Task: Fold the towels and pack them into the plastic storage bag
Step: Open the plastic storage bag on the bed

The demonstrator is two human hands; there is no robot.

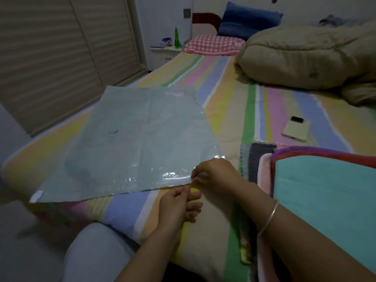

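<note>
Both of my hands are at the near right corner of the plastic storage bag (pixel 130 137). My right hand (pixel 212 171) pinches the bag's edge between thumb and fingertips. My left hand (pixel 179 203) sits just below it with fingers curled, thumb and forefinger up at the same edge (whether they have hold of the lower lip, I cannot tell). A bangle (pixel 268 218) circles my right wrist.

The bag lies flat on the striped bed (pixel 234 102), slightly left of me, and looks to have nothing in it. I take this to be the opening of its mouth. Just to my right, touching my forearm's side of the bed, the towels (pixel 325 190) lie folded in a pile, teal on top. So the folding looks done, at least for what I can see. The packing has not yet begun: the mouth must be parted, then the pile goes in, then the seal.

Counting: one bag; two hands; towels by their coloured edges are teal, red, purple, pink and a grey striped one beneath, so five at least, though the pile runs out of view. Farther out are one phone (pixel 296 129), one tan duvet (pixel 305 58), two pillows, checked pillow (pixel 213 44) and blue pillow (pixel 248 19), and one green bottle (pixel 177 37).
</note>
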